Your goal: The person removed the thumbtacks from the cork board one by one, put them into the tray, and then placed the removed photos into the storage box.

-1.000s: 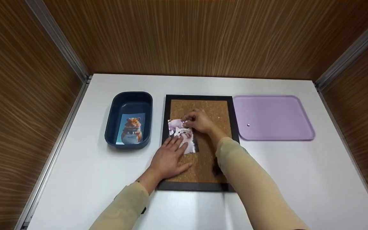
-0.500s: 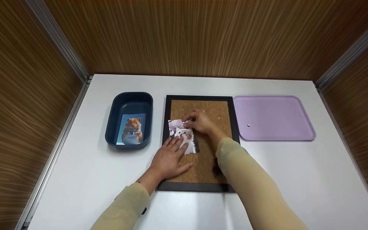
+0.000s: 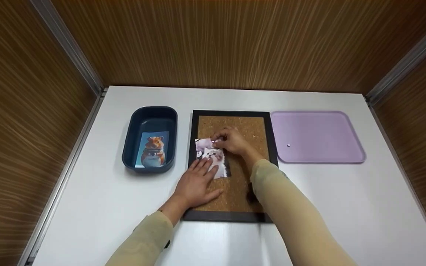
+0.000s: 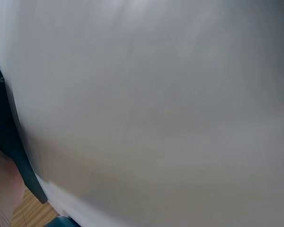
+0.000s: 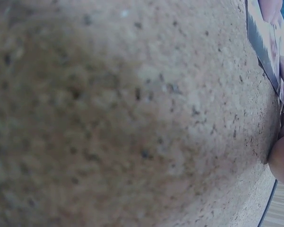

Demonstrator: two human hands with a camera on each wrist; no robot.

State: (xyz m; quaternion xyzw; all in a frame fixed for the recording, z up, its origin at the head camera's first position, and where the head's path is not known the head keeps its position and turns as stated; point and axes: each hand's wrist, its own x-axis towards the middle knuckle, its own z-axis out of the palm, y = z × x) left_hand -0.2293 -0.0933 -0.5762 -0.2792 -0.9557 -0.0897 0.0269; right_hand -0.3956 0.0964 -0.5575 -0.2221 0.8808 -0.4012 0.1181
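Note:
A cork board [image 3: 250,127] in a black frame lies flat in the middle of the white table [image 3: 346,207]. On its left part lies a cat photo [image 3: 218,159]. My left hand [image 3: 196,181] presses flat on the photo's lower part with straight fingers. My right hand [image 3: 230,141] pinches a small pin [image 3: 213,142] at the photo's top edge. The right wrist view is filled by cork [image 5: 132,118], with the photo's edge [image 5: 265,42] at the upper right. The left wrist view is mostly blurred white table [image 4: 156,104].
A dark blue tub [image 3: 150,114] left of the board holds a hamster photo [image 3: 153,149]. A lilac tray [image 3: 324,125] on the right carries one small pin [image 3: 288,145]. Wood-grain walls close in the table on three sides.

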